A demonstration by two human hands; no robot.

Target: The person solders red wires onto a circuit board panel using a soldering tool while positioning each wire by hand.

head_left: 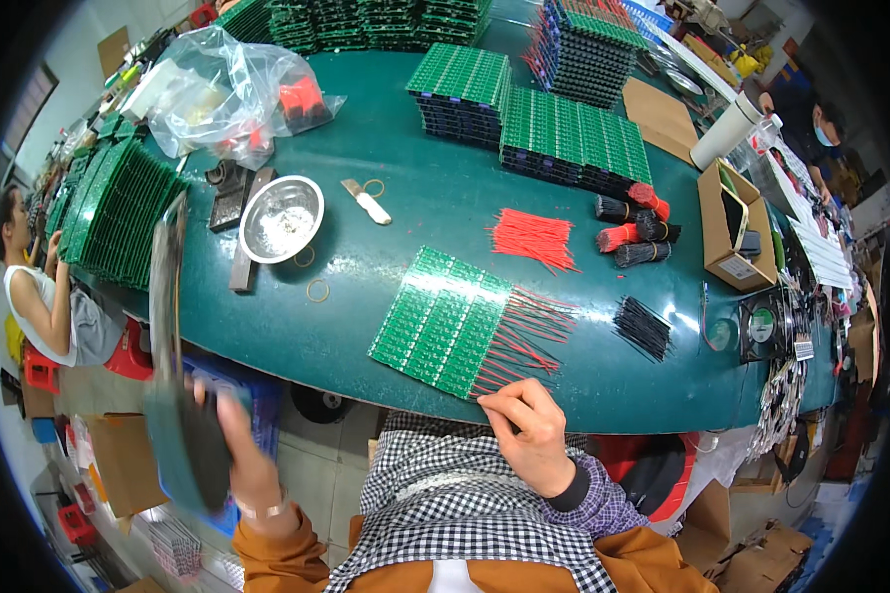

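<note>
On the table in front of me lies a green circuit board panel (435, 321), with a row of red and dark wires (529, 331) sticking out from its right edge. My right hand (529, 430) is closed in a pinch at the panel's near right corner, on the end of a red wire (494, 387). Off the table's near left edge, my left hand (242, 455) is closed round a long dark object (190, 445) with a grey upper part. Motion blurs that object, and its kind is unclear. Loose red wires (532, 237) lie beyond the panel, black wires (644, 328) to its right.
A metal bowl (282, 219) stands at left beside dark metal blocks (232, 198) and a knife (368, 202). Stacks of green panels (574, 138) line the back. Bundled wires (638, 227) and an open carton (737, 232) are at right. Another person (40, 296) sits at far left.
</note>
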